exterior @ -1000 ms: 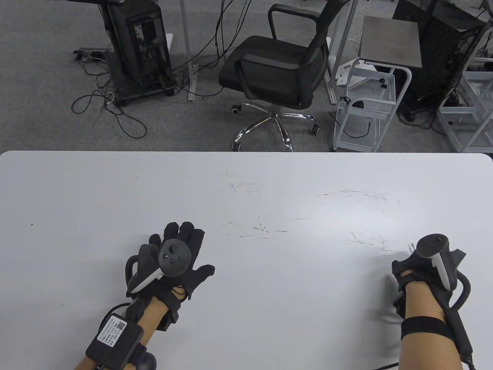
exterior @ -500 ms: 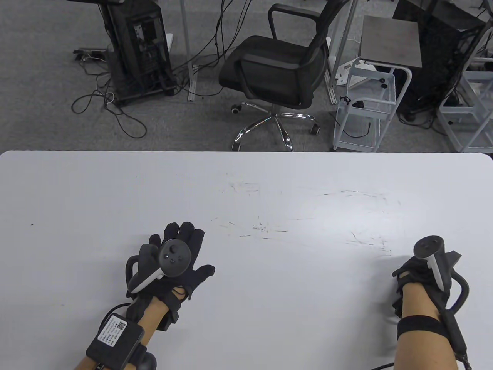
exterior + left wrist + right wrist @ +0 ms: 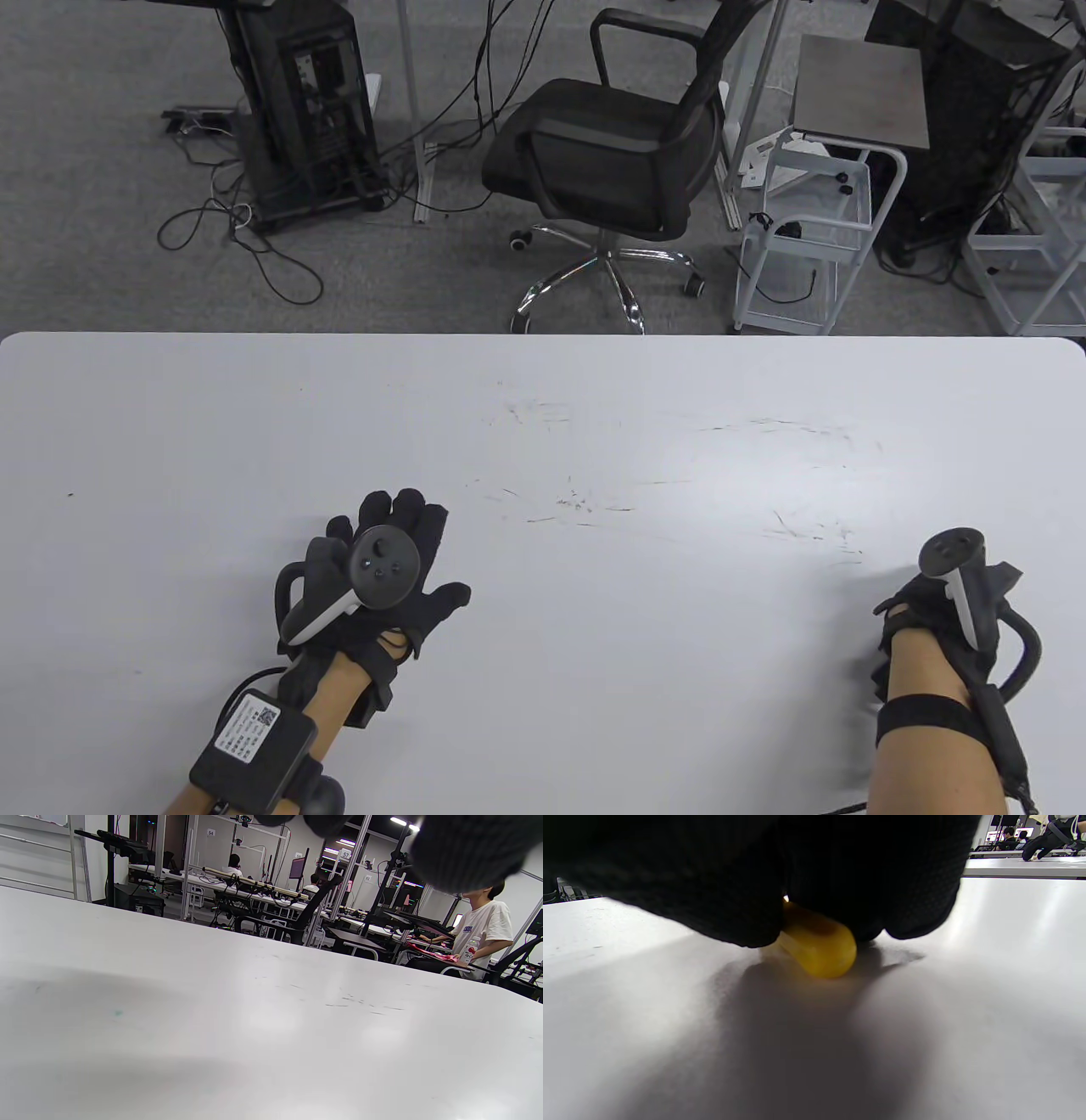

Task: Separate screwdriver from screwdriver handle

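R hand (image 3: 929, 615) curled round yellow screwdriver handle (image 3: 818, 946) at desk (image 3: 594, 407) near-right; rounded butt sticks out low, rest hidden. L hand (image 3: 386, 569) flat, fingers spread, holding nothing.

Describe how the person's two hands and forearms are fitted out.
Both hands wear black knit gloves; forearms are bare. The left hand carries a dark round-faced tracker with buttons and a white grip, plus a black box with a white QR label on the forearm. The right hand has a similar tracker, a black forearm strap and a thin cable.

Black knit gloves, dark trackers (image 3: 373, 567), bare forearms, labelled wrist box (image 3: 252, 750).
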`<state>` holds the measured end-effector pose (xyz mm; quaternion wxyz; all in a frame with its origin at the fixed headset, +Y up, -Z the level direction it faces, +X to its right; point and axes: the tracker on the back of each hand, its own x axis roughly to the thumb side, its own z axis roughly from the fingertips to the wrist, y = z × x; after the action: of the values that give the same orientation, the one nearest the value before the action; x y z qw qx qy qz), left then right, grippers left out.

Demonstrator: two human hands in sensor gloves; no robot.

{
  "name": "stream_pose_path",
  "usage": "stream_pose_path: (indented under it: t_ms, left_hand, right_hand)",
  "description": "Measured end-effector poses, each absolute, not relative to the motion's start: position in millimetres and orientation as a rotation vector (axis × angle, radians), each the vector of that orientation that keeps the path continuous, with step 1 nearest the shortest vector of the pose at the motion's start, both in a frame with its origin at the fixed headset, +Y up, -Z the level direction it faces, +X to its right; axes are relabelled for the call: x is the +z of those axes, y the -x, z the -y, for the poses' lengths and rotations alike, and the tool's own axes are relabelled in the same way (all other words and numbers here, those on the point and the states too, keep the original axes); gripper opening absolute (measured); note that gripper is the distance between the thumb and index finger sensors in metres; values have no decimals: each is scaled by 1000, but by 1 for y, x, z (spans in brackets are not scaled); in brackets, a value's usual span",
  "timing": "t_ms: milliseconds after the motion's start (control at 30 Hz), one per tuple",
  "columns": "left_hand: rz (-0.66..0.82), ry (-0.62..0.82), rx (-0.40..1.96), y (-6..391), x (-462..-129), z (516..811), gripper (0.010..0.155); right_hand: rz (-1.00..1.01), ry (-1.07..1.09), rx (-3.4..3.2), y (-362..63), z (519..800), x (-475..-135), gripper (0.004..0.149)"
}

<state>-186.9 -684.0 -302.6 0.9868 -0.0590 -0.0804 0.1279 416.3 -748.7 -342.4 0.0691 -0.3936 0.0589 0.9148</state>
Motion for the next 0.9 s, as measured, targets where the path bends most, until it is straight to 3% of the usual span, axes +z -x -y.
stream_pose_path:
  t_ms: [333, 900]
  left_hand:
    - [162, 112, 270, 188, -303, 683, 89]
    - [175, 113, 264, 184, -302, 684, 88]
  right_hand:
    - [-92, 1088, 2750, -404, 737, -344, 59]
    - [52, 322, 2764, -302, 672, -349, 56]
